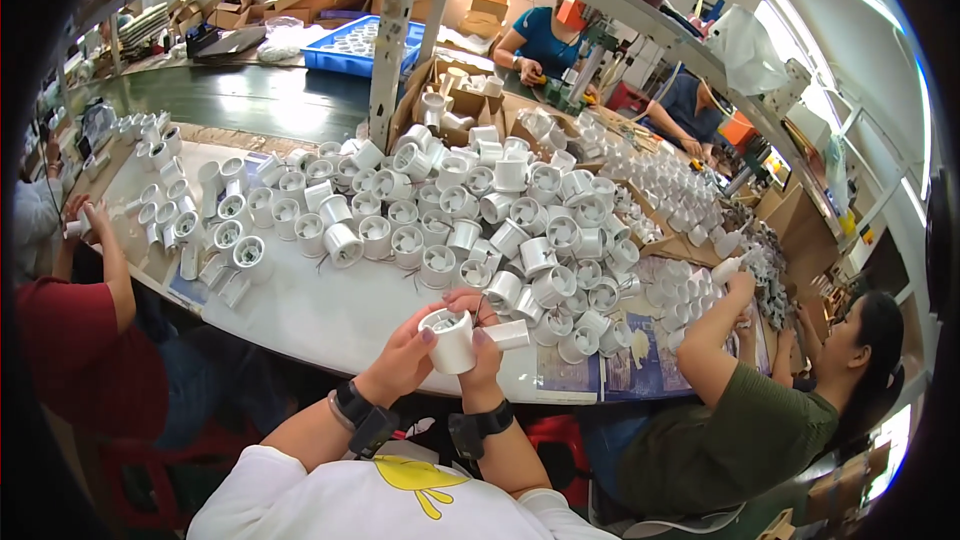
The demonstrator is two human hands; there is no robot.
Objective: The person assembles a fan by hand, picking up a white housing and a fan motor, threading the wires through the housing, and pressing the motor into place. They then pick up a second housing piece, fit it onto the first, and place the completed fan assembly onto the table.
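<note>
Close to the table's front edge, my two hands hold up a white round plastic housing (452,345) with its open end tilted upward. My left hand (402,352) is closed on the left side of it, thumb near the rim. My right hand (483,360) is closed on the other side, with fingers curled behind. Thin dark wires show at the right fingertips. A short white rectangular piece (508,334) sticks out to the right beside the right thumb; I cannot tell whether it is joined to the housing or held separately. Part of the housing's inside is in shadow.
A large heap of white housings (460,202), many with fan blades inside, covers the table (290,295) ahead. Housings with rectangular pieces (235,285) stand at left. Co-workers sit on both sides and across. A shelf post (397,50) and a blue crate (365,45) stand behind.
</note>
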